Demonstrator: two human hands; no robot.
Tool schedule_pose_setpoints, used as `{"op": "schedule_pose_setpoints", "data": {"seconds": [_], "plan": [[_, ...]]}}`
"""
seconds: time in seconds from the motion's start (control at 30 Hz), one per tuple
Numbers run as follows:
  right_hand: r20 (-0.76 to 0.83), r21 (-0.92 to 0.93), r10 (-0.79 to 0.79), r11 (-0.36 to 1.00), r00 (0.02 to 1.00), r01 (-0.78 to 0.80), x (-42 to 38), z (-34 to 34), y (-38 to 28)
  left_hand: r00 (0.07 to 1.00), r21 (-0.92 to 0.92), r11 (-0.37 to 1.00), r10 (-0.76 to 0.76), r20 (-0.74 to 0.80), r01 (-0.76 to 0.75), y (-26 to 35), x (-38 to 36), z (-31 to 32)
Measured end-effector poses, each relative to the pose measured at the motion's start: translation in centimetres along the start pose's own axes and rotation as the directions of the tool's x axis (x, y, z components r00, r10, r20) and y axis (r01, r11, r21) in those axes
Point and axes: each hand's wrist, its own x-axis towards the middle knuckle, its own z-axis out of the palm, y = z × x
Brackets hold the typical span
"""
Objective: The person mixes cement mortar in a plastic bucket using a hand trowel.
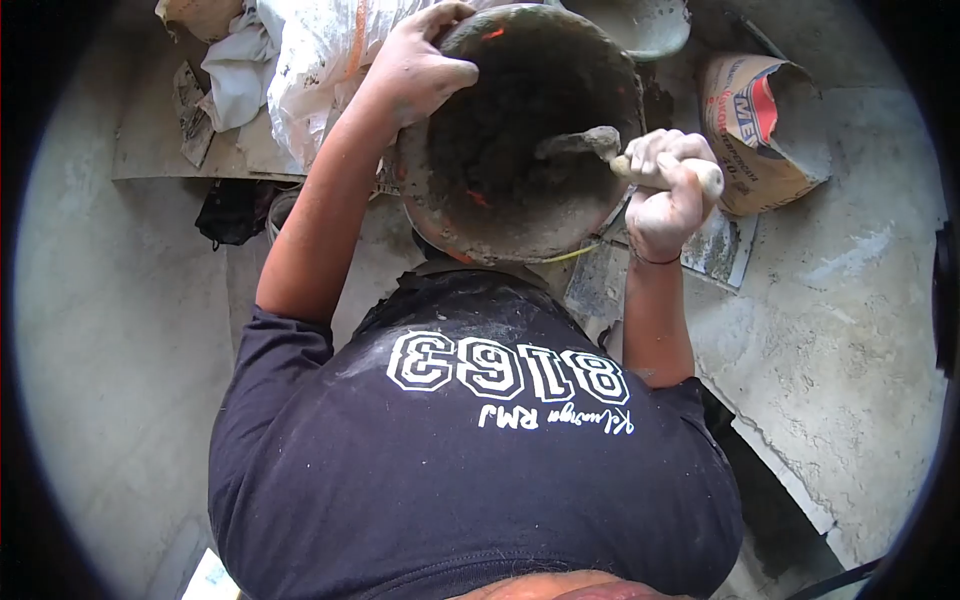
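A round, cement-crusted bucket (520,240) is right in front of me, its mouth facing up toward me and dark grey mortar (510,120) inside. My left hand (428,65) grips its upper left rim, with the thumb over the edge. My right hand (672,185) is closed around the pale handle of a trowel (598,140) at the right rim. The trowel's mortar-coated blade reaches into the bucket. Both hands are dusted with grey.
An open paper cement bag (760,130) stands to the right of the bucket. White plastic sacks (315,70) lie at the upper left, near a dark cloth-like item (232,212). Another pale basin (650,25) is behind the bucket. Dusty tile pieces (715,250) lie on the concrete floor.
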Motion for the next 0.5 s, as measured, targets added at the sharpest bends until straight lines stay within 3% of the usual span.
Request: {"op": "schedule_pose_setpoints", "data": {"seconds": [0.07, 0.13, 0.17, 0.2, 0.27, 0.3, 0.5], "plan": [[0.031, 0.095, -0.063, 0.994, 0.998, 0.06, 0.3, -0.7, 0.3, 0.999, 0.084, 0.996, 0.024, 0.045, -0.028, 1.1, 0.8, 0.7], [-0.013, -0.423, -0.018, 0.906, 1.0, 0.011, 0.8, -1.2, -0.9, 0.995, 0.166, 0.984, 0.044, 0.087, -0.058, 2.8, 1.3, 0.9], [0.037, -0.563, -0.073, 0.823, 0.997, 0.081, 0.9, -2.4, -0.6, 0.995, 0.201, 0.978, 0.03, 0.094, -0.048, 4.0, 0.4, 0.7], [0.036, -0.561, -0.075, 0.824, 0.997, 0.082, 0.9, -3.3, -0.3, 0.995, 0.203, 0.978, 0.031, 0.094, -0.05, 3.7, 0.4, 0.5], [-0.167, -0.263, 0.279, 0.912, 0.946, -0.315, 0.5, -4.8, 0.2, 1.0, 0.0, 1.0, 0.03, 0.005, -0.03, 2.2, 0.0, -0.2], [-0.148, -0.193, 0.371, 0.898, 0.917, -0.395, 0.2, -5.3, 0.3, 1.0, -0.058, 0.998, 0.017, 0.019, -0.016, 2.0, 0.0, -0.6], [-0.144, -0.357, 0.469, 0.796, 0.871, -0.488, -3.2, -5.8, 2.7, 0.998, -0.134, 0.991, -0.002, -0.067, -0.007, 1.2, -1.8, -1.1]]}}
